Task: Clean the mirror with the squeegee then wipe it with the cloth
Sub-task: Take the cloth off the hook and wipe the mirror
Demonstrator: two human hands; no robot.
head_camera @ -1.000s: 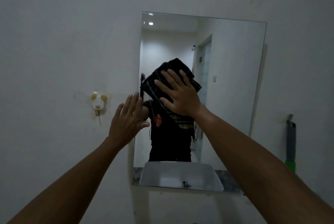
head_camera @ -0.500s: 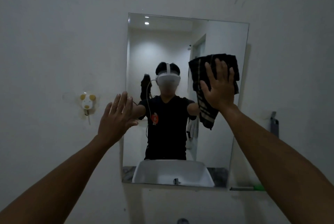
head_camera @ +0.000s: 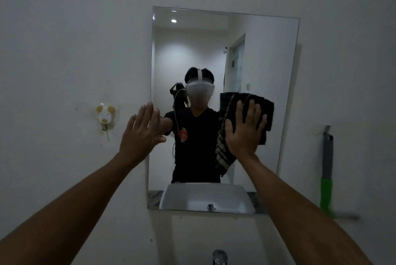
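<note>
Dim white wall (head_camera: 64, 40), animal-shaped hook (head_camera: 104, 116), tap (head_camera: 219, 256) below.

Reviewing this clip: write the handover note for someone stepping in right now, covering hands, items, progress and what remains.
Right hand: flat and open, pressing the dark cloth against the mirror, right of centre.
Left hand: open, empty, at the mirror's left edge.
Squeegee: hangs on the wall right of the mirror, so that step looks done.
Left: finish wiping; how much glass is already wiped cannot be told.
</note>
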